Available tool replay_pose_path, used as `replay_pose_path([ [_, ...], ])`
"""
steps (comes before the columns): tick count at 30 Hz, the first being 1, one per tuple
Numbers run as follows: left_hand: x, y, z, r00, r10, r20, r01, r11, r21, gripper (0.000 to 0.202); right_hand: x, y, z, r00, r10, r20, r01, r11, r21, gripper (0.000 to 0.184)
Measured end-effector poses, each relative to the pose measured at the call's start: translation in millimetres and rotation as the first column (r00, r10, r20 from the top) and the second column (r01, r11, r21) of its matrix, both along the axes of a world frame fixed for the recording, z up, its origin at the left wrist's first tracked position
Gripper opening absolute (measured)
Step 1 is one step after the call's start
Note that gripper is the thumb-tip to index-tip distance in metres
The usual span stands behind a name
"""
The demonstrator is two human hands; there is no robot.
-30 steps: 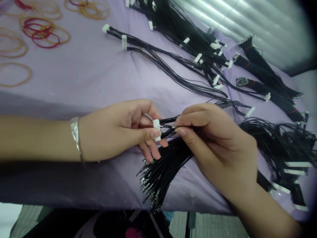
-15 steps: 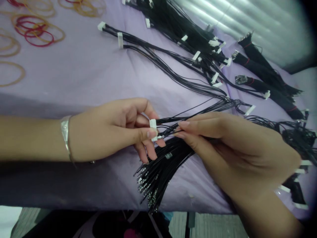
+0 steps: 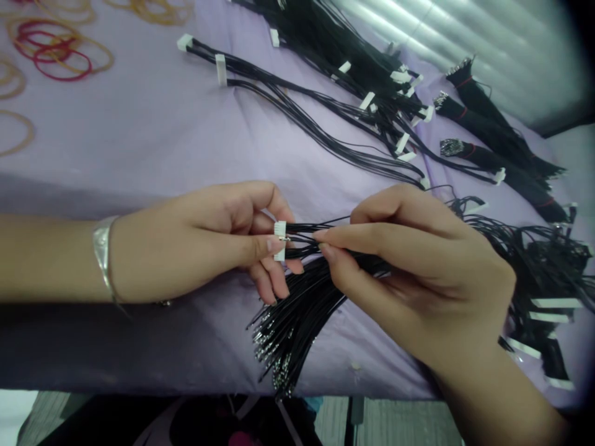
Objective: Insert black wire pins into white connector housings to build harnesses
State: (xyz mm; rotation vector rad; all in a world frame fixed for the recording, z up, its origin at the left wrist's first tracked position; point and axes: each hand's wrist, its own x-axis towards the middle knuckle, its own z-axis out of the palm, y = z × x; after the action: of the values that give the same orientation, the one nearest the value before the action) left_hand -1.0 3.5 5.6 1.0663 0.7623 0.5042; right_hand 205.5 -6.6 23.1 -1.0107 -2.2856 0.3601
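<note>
My left hand (image 3: 218, 238) pinches a small white connector (image 3: 280, 240) between thumb and fingers, above the purple cloth (image 3: 153, 136). Several thin black wires run out of the connector to the right. My right hand (image 3: 418, 266) pinches one black wire (image 3: 304, 238) by its metal tip, right at the connector's face. Below both hands lies a loose bundle of black wires (image 3: 297, 316) with bare metal terminals, fanned toward the table's front edge. A silver bracelet (image 3: 103, 251) sits on my left wrist.
Finished black harnesses with white connectors (image 3: 353, 105) lie across the back. Tied black wire bundles (image 3: 493, 142) rest at the right. More harnesses (image 3: 543, 272) pile up at the far right. Red and tan rubber bands (image 3: 56, 49) are scattered at the back left.
My right hand moved left and closed on a wire, bringing its tip up to the connector. My left hand turned the connector a little and shifted slightly left.
</note>
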Motion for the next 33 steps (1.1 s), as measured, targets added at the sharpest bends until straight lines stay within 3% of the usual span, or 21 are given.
replay_pose_path([
  [14,0.4,-0.3,-1.3,1.000,0.006,0.013,-0.006,1.000,-0.021,0.006,-1.0,-0.2,1.2,1.000,-0.018,-0.001,0.018,0.998,-0.052,0.010],
  [23,-1.6,-3.0,-4.5,1.000,0.003,0.024,-0.003,1.000,0.003,0.005,-5.1,-5.0,-0.8,0.999,-0.033,0.005,0.032,0.999,0.036,0.010],
  [28,-0.7,-4.0,-7.3,0.999,0.037,0.038,-0.038,0.998,0.041,0.005,-4.8,-4.7,-0.8,0.999,-0.049,0.003,0.049,0.998,-0.041,0.011],
  [33,-1.5,-3.8,-4.9,1.000,-0.004,0.018,0.003,0.998,0.058,0.004,-4.6,-2.5,1.1,0.998,-0.048,-0.039,0.043,0.990,-0.131,0.011],
])
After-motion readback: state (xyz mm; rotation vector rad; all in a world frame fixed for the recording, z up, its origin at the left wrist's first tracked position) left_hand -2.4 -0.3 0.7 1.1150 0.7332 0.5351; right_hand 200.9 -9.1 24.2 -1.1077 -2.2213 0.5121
